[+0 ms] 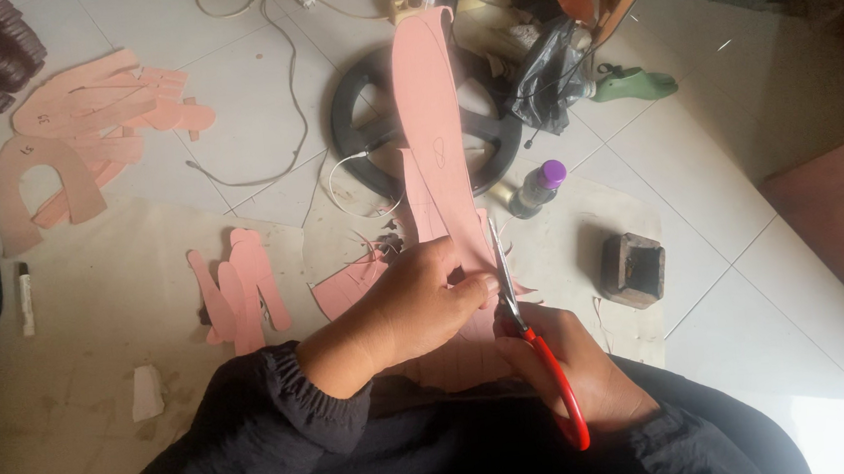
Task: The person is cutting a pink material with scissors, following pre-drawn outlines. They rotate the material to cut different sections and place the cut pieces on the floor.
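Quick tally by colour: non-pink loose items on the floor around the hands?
Red: 1, scissors in the right hand
Purple-capped: 1, bottle
Green: 1, shoe form
Dark brown: 1, block
White: 1, marker
Total: 5
The left hand holds a pink strip, not counted.

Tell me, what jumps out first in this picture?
Right in the middle, a long pink strip stands up from the left hand, while the right hand works red-handled scissors along its edge. More pink cut shapes lie heaped on the floor at the upper left, and a purple-capped bottle lies just right of the strip.
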`<state>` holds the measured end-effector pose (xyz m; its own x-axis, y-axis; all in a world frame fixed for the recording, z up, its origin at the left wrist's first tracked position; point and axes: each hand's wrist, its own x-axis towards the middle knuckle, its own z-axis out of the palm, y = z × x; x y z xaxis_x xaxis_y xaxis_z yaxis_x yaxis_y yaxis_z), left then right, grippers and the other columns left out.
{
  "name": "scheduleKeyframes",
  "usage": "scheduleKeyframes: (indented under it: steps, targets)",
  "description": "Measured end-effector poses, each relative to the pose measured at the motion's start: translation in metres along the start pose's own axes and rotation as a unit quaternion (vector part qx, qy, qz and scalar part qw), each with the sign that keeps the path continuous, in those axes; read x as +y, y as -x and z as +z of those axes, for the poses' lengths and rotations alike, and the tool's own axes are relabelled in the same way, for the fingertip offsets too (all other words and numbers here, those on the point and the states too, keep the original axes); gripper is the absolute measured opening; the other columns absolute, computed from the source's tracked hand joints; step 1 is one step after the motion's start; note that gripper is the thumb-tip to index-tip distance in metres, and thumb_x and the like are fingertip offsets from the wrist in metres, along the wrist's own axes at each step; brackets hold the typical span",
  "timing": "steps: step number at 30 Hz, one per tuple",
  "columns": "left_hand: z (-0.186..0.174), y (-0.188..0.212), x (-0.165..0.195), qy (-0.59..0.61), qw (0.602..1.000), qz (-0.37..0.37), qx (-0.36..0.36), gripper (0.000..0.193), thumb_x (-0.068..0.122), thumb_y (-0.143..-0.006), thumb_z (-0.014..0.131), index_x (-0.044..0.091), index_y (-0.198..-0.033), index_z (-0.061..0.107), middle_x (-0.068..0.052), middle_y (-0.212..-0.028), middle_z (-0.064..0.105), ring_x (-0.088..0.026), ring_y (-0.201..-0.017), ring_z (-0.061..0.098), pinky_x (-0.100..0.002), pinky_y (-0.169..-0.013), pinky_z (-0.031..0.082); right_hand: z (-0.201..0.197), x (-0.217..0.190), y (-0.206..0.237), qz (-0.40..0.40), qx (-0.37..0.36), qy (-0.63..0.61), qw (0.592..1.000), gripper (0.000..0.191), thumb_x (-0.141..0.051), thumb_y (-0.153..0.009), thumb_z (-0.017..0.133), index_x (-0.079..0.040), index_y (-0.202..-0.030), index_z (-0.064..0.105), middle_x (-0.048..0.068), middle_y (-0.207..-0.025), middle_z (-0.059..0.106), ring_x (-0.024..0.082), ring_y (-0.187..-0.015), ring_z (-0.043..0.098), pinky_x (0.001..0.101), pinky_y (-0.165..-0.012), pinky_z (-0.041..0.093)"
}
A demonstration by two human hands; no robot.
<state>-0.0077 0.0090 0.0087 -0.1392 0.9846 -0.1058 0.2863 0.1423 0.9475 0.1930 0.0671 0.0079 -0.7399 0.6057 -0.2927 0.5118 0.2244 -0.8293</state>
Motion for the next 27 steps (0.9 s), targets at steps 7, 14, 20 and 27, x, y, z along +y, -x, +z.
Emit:
scheduleKeyframes:
  steps: [7, 14, 20, 27]
  targets:
    - [-0.003, -0.001, 0.002, 0.003, 1.000, 0.011, -0.007, 0.024, 0.021, -0.088, 0.066, 0.001, -0.100, 0.072, -0.010, -0.080, 0.074, -0.015, -0.072, 0.070, -0.031, -0.066, 0.055, 0.001, 0.008, -0.001, -0.029, 0.009, 0.004, 1.000, 0.020, -0.017, -0.088, 0.061, 0.000, -0.078, 0.058, 0.008, -0.064, 0.053, 0.014, -0.064, 0.048, 0.0341, -0.058, 0.046]
    - [-0.004, -0.001, 0.001, 0.026, 0.999, -0.023, -0.015, 0.026, 0.024, -0.089, 0.066, 0.001, -0.098, 0.073, -0.007, -0.080, 0.074, -0.014, -0.072, 0.069, -0.030, -0.065, 0.055, 0.006, 0.007, -0.001, 0.028, 0.023, -0.002, 0.999, 0.024, -0.020, -0.091, 0.059, 0.000, -0.077, 0.061, 0.006, -0.060, 0.054, 0.012, -0.061, 0.046, 0.0332, -0.054, 0.045]
    - [-0.012, -0.005, 0.000, 0.056, 0.997, -0.029, 0.043, 0.027, 0.025, -0.093, 0.068, -0.001, -0.100, 0.068, -0.005, -0.083, 0.073, -0.011, -0.075, 0.066, -0.028, -0.067, 0.055, -0.003, 0.001, -0.002, 0.054, 0.019, -0.014, 0.998, 0.025, -0.021, -0.088, 0.062, 0.001, -0.075, 0.062, 0.005, -0.058, 0.052, 0.012, -0.058, 0.045, 0.0343, -0.052, 0.042]
    - [-0.017, -0.004, 0.000, 0.086, 0.996, -0.007, 0.021, 0.020, 0.018, -0.095, 0.062, 0.003, -0.108, 0.068, -0.004, -0.093, 0.075, -0.008, -0.079, 0.068, -0.026, -0.069, 0.059, -0.009, -0.004, 0.000, 0.008, -0.003, 0.033, 0.999, 0.024, -0.021, -0.085, 0.066, 0.001, -0.080, 0.059, 0.010, -0.065, 0.055, 0.014, -0.064, 0.049, 0.0335, -0.059, 0.047]
